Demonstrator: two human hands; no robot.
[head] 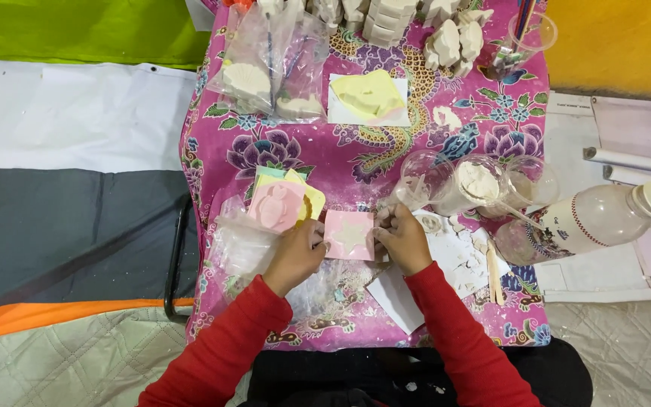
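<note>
The pink square mould [349, 235] lies between the two hands, above the pink flowered cloth [356, 162] of the small table, with a pale star shape in its middle. The left hand [297, 252] grasps the left edge of this mould, the fingers curled around the side. The right hand [401, 237] grasps the right edge in the same way, thumb on the top corner. Both sleeves are red.

Just left of the mould, touching the left hand's knuckles, is a stack of soft moulds [284, 202] in pink, yellow and green, and beside it a crumpled clear plastic bag [239, 245]. To the right of the mould stand clear plastic cups [484, 185], one with white powder, and further right a plastic bottle [589, 220] lies on its side. Far behind the mould there is a yellow mould on a white sheet [368, 98] and white plaster figures [453, 41] at the back edge of the table.
</note>
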